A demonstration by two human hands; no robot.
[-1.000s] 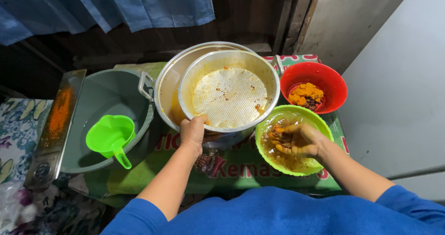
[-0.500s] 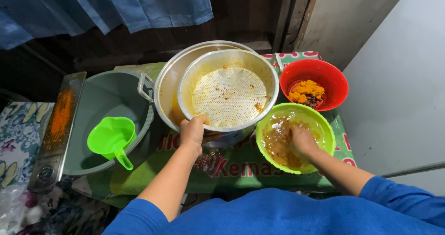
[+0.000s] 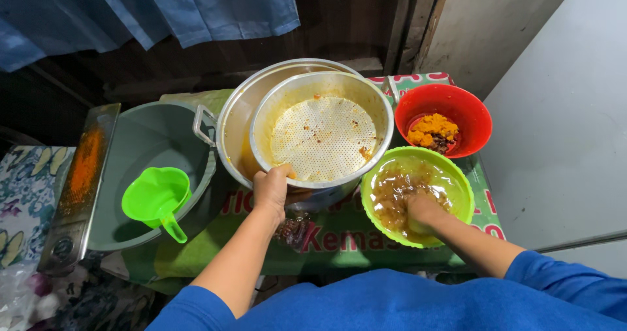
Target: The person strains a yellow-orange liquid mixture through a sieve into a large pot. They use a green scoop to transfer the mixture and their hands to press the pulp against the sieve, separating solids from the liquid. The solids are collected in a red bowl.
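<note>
My left hand [image 3: 271, 188] grips the near rim of a metal strainer [image 3: 323, 135] with a perforated bottom, which rests inside a larger metal pot [image 3: 238, 125]. Orange bits stick to the strainer's mesh. My right hand [image 3: 421, 210] is plunged into a lime green bowl [image 3: 457, 177] of murky brownish liquid and pulp; its fingers are hidden below the surface. Both sleeves are blue.
A red bowl [image 3: 473, 115] with orange pulp stands behind the green bowl. A grey basin [image 3: 140, 148] at left holds a green scoop [image 3: 157, 197]. A metal grater [image 3: 81, 181] with orange residue lies at far left. A white wall is on the right.
My right hand, which held orange-brown pulp above the green bowl, has sunk into the liquid. My left hand has stayed on the strainer's rim.
</note>
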